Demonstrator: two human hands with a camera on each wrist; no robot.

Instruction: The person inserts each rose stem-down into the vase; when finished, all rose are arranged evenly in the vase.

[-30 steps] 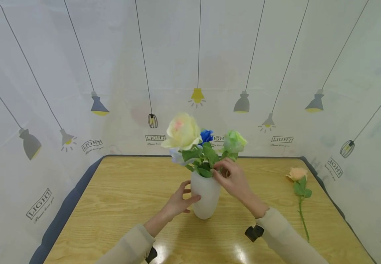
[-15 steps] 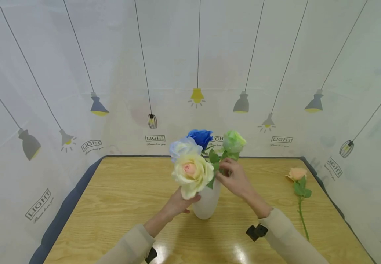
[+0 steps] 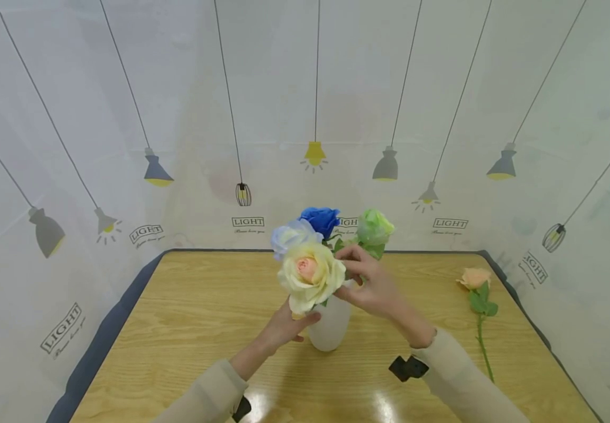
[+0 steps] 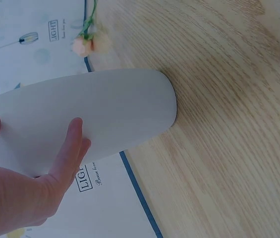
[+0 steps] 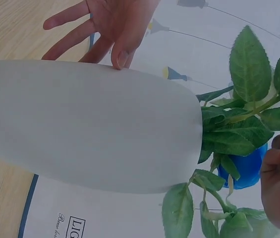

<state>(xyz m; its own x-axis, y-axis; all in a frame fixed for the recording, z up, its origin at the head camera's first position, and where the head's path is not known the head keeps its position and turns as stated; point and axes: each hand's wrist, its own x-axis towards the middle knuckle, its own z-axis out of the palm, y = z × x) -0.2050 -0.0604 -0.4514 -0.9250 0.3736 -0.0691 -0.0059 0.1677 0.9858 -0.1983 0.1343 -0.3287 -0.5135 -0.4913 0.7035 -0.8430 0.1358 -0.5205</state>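
A white vase (image 3: 331,329) stands upright on the table, holding a cream rose (image 3: 311,275), a pale blue rose (image 3: 294,236), a blue rose (image 3: 322,220) and a green rose (image 3: 375,227). My left hand (image 3: 280,329) touches the vase's left side, thumb in front; the left wrist view shows its fingers fairly straight against the vase (image 4: 110,106). At the cream rose's right edge is my right hand (image 3: 376,288), bent fingers and thumb pinching about it. In the right wrist view, leaves (image 5: 234,141) hang out of the vase mouth, and the right hand's exact hold is partly cut off.
On the right of the table (image 3: 188,329) lies a peach rose (image 3: 475,278) with a green stem. Behind the table hangs a white backdrop (image 3: 273,88) printed with lamps. A dark blue edge borders the tabletop.
The cream rose has tipped down toward the front, now covering the vase's mouth from above. My right hand has shifted slightly left onto it. My left hand has stayed at the vase.
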